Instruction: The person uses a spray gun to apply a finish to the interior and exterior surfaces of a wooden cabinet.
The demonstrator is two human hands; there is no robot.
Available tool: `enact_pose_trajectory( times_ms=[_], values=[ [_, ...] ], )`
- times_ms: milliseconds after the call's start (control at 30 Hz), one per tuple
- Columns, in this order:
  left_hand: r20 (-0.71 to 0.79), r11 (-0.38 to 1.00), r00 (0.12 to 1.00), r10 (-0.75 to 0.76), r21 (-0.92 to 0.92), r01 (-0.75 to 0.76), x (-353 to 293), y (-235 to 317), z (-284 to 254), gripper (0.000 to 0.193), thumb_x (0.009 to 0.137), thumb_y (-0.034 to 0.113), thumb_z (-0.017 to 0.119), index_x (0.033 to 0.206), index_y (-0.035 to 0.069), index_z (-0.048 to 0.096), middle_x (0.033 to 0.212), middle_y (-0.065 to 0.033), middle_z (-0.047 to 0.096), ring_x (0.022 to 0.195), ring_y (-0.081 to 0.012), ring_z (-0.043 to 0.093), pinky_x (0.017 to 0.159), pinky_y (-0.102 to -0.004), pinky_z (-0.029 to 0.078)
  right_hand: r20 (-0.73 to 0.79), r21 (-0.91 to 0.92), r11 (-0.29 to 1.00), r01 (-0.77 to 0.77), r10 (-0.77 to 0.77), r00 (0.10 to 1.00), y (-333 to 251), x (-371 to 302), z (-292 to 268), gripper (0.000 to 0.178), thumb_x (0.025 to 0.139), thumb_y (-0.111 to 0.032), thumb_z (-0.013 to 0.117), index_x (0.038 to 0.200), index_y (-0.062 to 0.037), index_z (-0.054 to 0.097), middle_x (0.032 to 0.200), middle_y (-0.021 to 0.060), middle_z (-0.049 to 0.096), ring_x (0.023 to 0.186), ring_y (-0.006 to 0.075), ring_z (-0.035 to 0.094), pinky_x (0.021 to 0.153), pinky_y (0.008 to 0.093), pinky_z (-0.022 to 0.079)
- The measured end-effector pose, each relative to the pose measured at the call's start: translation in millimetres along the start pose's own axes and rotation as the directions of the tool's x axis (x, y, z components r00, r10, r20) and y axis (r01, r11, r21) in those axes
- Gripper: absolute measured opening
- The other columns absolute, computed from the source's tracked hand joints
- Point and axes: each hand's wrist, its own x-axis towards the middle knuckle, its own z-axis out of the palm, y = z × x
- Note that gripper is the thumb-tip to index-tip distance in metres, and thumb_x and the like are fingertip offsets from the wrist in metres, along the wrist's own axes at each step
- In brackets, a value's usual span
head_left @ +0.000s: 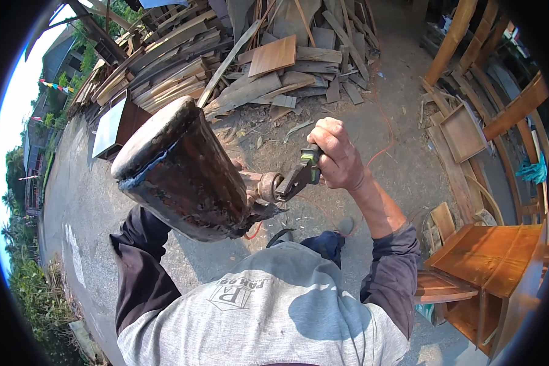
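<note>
A dark, crusted metal canister (192, 177) with a pale flat end is tilted up in front of me. From its side juts a coppery fitting with a ridged ring (268, 186); together they look like a spray gun. My left hand (238, 165) is mostly hidden behind the canister, with a few fingers showing, closed around its fitting side. In my right hand (338, 152), a closed fist, are black-and-green-handled pliers (299, 175). Their dark jaws meet the front of the ridged ring. Whether they clamp it I cannot tell.
Piled planks and offcuts (287, 67) lie ahead on the concrete ground. A small dark cabinet (121, 125) stands at left, an orange-brown wooden cabinet (494, 256) at lower right. Timber posts (451, 39) rise at far right. An orange hose (384, 116) winds across the ground.
</note>
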Motion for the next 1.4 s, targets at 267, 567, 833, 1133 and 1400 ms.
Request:
enact_pose_trajectory(
  times_ms=[267, 567, 833, 1133, 1400],
  values=[
    [0.077, 0.963, 0.988, -0.132, 0.245, 0.11, 25.7, 21.9, 37.1, 0.059, 0.088, 0.037, 0.076, 0.12, -0.01, 0.06, 0.095, -0.0184, 0.069, 0.082, -0.0239, 0.069, 0.073, -0.0361, 0.055, -0.068, 0.063, 0.99, -0.125, 0.129, 0.989, 8.5, -8.9, 1.3, 0.022, 0.073, -0.012, 0.07, 0.088, -0.0013, 0.059, 0.126, 0.0146, 0.059, 0.122, 0.0351, 0.058, 0.106, 0.0549, 0.048],
    [0.151, 0.874, 0.923, -0.355, 0.403, 0.271, 141.8, -9.7, 42.1, 0.062, 0.084, 0.041, 0.08, 0.118, -0.009, 0.063, 0.097, -0.0165, 0.072, 0.089, -0.0221, 0.07, 0.081, -0.0358, 0.056, 0.0, -0.23, 0.596, -0.769, 0.79, 0.613, 67.0, -222.3, -82.4, 0.025, 0.075, -0.004, 0.062, 0.1, -0.0001, 0.06, 0.124, 0.018, 0.061, 0.116, 0.0385, 0.062, 0.107, 0.0518, 0.045],
    [-0.208, 0.947, 0.965, -0.16, 0.244, 0.21, 190.6, -137.4, 33.1, 0.057, 0.086, 0.029, 0.08, 0.123, -0.009, 0.059, 0.104, -0.0169, 0.071, 0.096, -0.0237, 0.069, 0.087, -0.0391, 0.055, -0.496, -0.327, -0.768, -0.551, 0.635, -0.592, 46.9, -525.7, -252.9, 0.03, 0.08, -0.017, 0.066, 0.103, 0.0023, 0.069, 0.105, 0.0277, 0.069, 0.106, 0.0421, 0.066, 0.092, 0.0469, 0.052],
    [-0.212, 0.674, 0.811, -0.546, 0.463, 0.575, 306.1, -192.5, 39.1, 0.047, 0.082, 0.017, 0.081, 0.121, -0.004, 0.065, 0.113, -0.0141, 0.071, 0.111, -0.0259, 0.065, 0.108, -0.0441, 0.043, -0.709, -0.467, -0.88, -0.087, 0.432, -0.558, -14.4, -721.5, -380.2, 0.046, 0.089, -0.035, 0.057, 0.102, 0.0044, 0.075, 0.112, 0.0243, 0.071, 0.114, 0.0352, 0.065, 0.099, 0.0437, 0.047],
    [0.067, 0.65, 0.918, -0.39, 0.726, 0.223, 334.3, -243.1, 22.3, 0.047, 0.078, 0.019, 0.084, 0.12, 0.001, 0.069, 0.112, -0.018, 0.069, 0.117, -0.0371, 0.06, 0.119, -0.0644, 0.021, -0.615, -0.582, -0.81, -0.075, 0.499, -0.61, -8.8, -803.1, -417.7, 0.062, 0.092, -0.047, 0.051, 0.114, 0.0077, 0.071, 0.122, 0.0267, 0.067, 0.119, 0.0385, 0.062, 0.109, 0.0431, 0.041]
  ],
)
